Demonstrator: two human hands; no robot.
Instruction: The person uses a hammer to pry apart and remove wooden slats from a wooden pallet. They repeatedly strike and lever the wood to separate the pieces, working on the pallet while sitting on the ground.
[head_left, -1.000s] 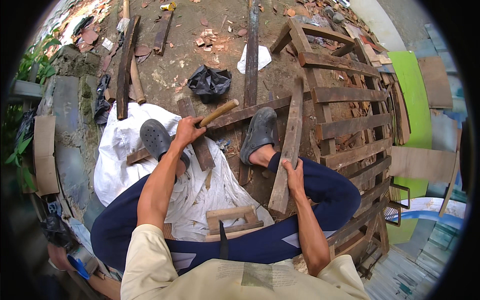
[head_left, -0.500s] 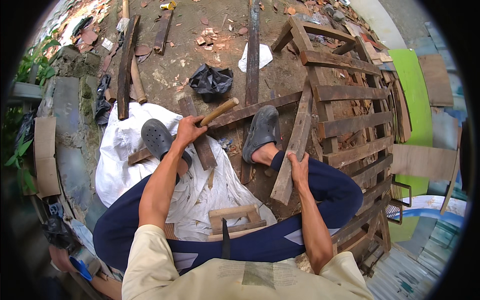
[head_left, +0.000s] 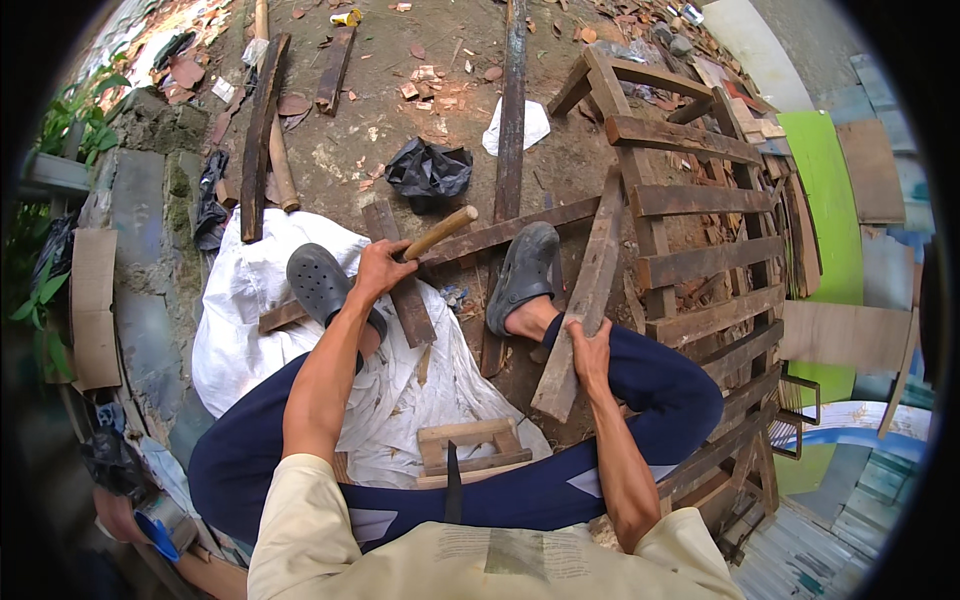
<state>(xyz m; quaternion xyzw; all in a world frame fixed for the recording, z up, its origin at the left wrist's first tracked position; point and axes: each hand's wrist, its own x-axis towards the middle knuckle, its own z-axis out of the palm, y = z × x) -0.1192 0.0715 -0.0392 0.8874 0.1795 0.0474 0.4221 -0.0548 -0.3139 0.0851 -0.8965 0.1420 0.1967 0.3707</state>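
In the head view my left hand [head_left: 380, 267] is closed round a round wooden handle [head_left: 440, 233], which points up and to the right. Whatever is at its other end is hidden. My right hand [head_left: 590, 354] grips a long weathered wooden plank [head_left: 592, 270] near its lower end. The plank slants up beside my right shoe [head_left: 527, 265]. Below my left hand a short dark board [head_left: 411, 312] lies over a white sack [head_left: 245, 310]. A longer dark board [head_left: 500, 232] runs crosswise on the ground between my shoes and past the plank.
A slatted wooden frame [head_left: 710, 200] stands along my right side. A black plastic bag [head_left: 430, 170] and a long dark beam [head_left: 511, 110] lie ahead. More timber [head_left: 262, 140] rests at the left by a low wall [head_left: 140, 240]. A small wooden frame [head_left: 470, 436] sits between my legs.
My right hand has drawn the plank slightly nearer and to the left, so its lower end sits further down. My left hand keeps its hold on the handle, almost unmoved.
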